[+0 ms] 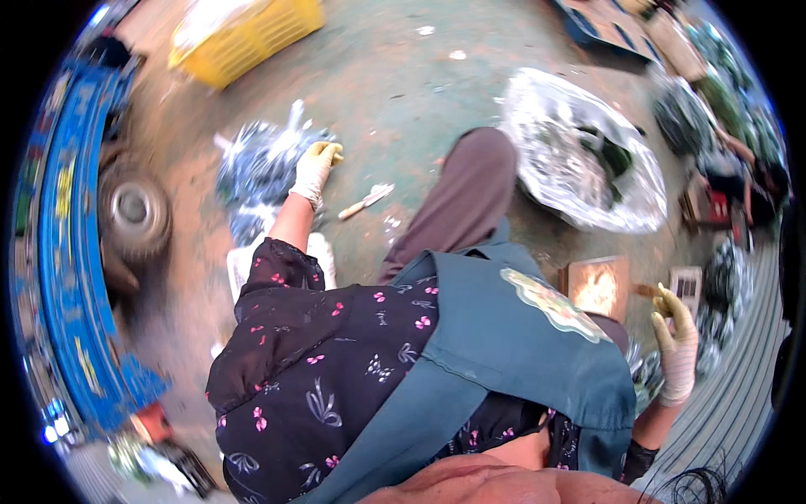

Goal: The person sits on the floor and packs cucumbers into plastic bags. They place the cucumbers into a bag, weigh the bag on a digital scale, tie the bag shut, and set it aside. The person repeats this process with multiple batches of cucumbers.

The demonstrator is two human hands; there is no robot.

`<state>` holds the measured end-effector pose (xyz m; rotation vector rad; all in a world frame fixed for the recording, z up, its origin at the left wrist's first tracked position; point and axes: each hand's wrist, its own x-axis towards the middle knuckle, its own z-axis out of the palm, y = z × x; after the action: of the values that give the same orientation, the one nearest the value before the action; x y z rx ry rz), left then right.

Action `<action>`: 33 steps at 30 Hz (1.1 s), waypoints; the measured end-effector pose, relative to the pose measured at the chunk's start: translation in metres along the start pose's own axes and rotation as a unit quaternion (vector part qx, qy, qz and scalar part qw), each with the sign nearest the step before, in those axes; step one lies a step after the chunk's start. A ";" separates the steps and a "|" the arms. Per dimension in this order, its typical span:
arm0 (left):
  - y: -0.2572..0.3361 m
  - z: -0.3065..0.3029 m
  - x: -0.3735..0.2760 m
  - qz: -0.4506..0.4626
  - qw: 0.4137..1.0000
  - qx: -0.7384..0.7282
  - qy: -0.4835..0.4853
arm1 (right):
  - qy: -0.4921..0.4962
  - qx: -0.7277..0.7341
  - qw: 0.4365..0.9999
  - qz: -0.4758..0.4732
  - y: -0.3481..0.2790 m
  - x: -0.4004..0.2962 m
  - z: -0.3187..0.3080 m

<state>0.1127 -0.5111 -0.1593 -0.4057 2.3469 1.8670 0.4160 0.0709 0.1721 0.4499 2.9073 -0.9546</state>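
Note:
My left hand [317,170], in a pale yellow glove, reaches over the right edge of a heap of clear plastic bags [264,160] with dark contents. Its fingers are bent; whether they pinch any plastic is unclear. On the floor to its right lies what looks like a knife [367,201] with a pale handle. My right hand [677,349], gloved too, is raised at my right side with thumb and fingers apart. By its fingertips shows a blurred brown piece [647,290], apparently behind them. A small wooden stool [598,286] is close by.
A basket lined with clear plastic [648,205] holds dark green produce ahead right. Ahead left sits a yellow crate [252,44]. A blue vehicle [72,239] with a wheel [133,205] borders the left. Another person [733,160] and filled bags [683,116] are at far right.

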 end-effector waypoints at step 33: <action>-0.391 -0.166 -0.333 -0.417 0.777 0.470 -0.033 | -0.245 -0.085 0.966 -0.006 -0.030 0.246 0.066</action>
<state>0.5529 -0.7072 -0.4026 -0.9650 2.1181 0.2422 0.1692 0.0726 0.1030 0.1546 2.5102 -0.6870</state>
